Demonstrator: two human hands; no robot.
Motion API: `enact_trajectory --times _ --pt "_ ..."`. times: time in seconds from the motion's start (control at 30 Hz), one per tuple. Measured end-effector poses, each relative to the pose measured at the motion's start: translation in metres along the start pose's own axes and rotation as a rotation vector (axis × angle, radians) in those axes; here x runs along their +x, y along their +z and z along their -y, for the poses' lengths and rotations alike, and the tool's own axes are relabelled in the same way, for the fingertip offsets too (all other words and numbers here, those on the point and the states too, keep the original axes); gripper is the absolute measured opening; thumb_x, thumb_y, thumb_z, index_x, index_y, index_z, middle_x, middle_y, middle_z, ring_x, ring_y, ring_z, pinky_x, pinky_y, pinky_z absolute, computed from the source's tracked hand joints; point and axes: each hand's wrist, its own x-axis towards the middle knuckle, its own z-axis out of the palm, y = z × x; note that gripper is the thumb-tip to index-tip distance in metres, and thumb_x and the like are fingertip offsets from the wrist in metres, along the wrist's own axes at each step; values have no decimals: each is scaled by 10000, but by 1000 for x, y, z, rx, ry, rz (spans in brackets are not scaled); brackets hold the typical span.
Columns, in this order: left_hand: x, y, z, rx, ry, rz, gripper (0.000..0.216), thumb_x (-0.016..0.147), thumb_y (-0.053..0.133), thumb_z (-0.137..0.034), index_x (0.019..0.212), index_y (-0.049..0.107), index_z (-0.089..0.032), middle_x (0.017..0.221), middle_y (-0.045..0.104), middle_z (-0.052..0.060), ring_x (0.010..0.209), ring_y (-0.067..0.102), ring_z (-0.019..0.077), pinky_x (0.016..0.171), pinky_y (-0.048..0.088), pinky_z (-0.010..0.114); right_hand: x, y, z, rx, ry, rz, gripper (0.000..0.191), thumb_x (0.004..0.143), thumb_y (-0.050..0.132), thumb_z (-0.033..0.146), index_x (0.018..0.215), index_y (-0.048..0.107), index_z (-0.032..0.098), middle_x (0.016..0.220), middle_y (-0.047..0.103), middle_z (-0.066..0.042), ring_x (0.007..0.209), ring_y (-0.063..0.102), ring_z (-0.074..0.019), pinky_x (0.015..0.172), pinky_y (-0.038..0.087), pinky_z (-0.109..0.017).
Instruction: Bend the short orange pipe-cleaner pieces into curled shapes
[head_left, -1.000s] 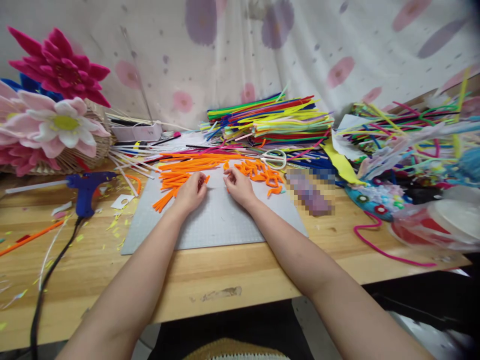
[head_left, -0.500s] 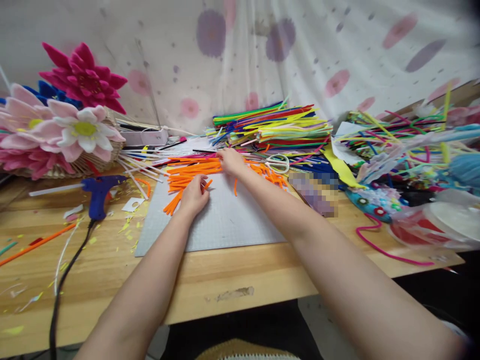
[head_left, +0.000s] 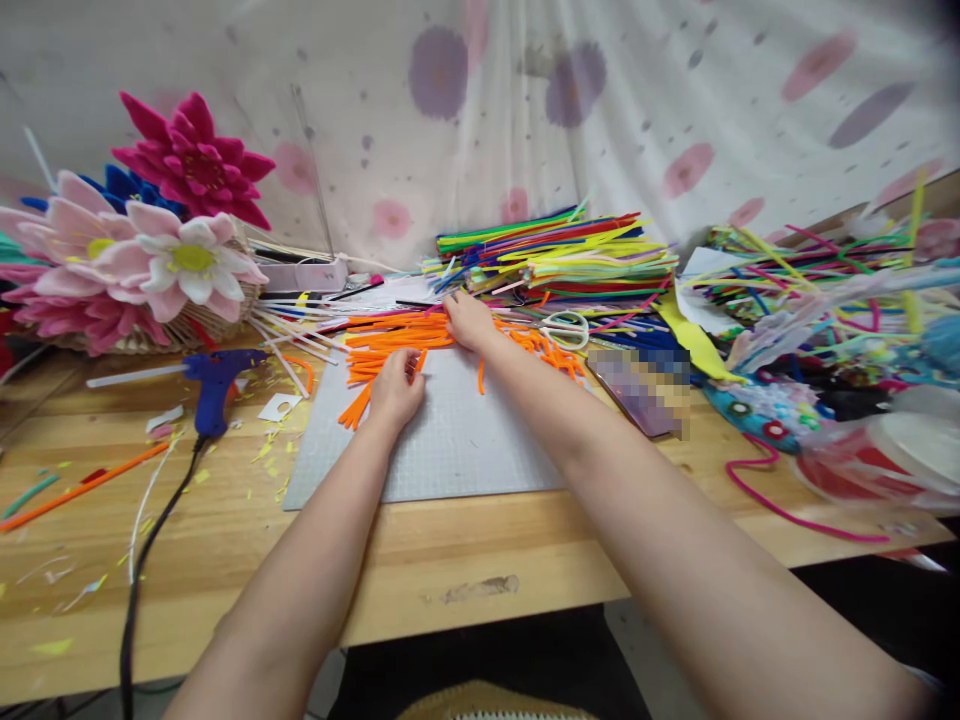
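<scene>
Short orange pipe cleaner pieces (head_left: 375, 340) lie piled across the far part of a grey cutting mat (head_left: 465, 450). At the near side of this pile, my left hand (head_left: 399, 388) is closed with an orange pipe cleaner piece (head_left: 420, 364) pinched at the fingertips. My right hand (head_left: 471, 322) reaches over the back of the pile, its fingers bent and pressed together. Whatever its fingertips grip, if anything, is hidden. More loose orange pieces (head_left: 544, 348) spread to the right of that wrist, close to white-handled scissors (head_left: 568, 328).
A blue glue gun (head_left: 216, 385) with a black cord lies left. Felt flowers (head_left: 191, 255) stand behind it. Bundles of coloured pipe cleaners (head_left: 570, 250) are stacked at the back. A phone (head_left: 634, 392) rests right of the mat, with a plastic tub (head_left: 919, 440) beyond.
The whole view has shifted slightly, so things appear farther right. The orange piece in my left hand is tilted more upright. My right hand stays over the back of the pile.
</scene>
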Motion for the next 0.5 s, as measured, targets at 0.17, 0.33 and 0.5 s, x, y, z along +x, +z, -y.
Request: enact_trajectory --times 0.17,0.33,0.5 --pt "-1 -1 0 35 6 62 353 741 487 -154 1076 590 -198 1008 654 56 874 607 171 808 466 306 8 -17 -2 18 -29 -36 339 872 298 134 1123 521 181 1055 623 -118 946 561 -215 738 413 -317" --pt "-4 -3 -4 18 92 80 354 762 474 -162 1094 596 -187 1066 645 66 972 593 175 895 441 320 8 -34 -11 41 0 -29 294 863 342 143 1025 585 177 1003 647 -112 915 566 -214 710 388 -302" --pt "-6 -15 -15 59 174 -232 385 815 445 -218 1189 520 -169 1191 531 115 1152 467 203 1002 340 361 -7 -55 -24 109 66 -192 292 873 333 182 1017 587 158 986 631 -115 907 542 -228 720 369 -311"
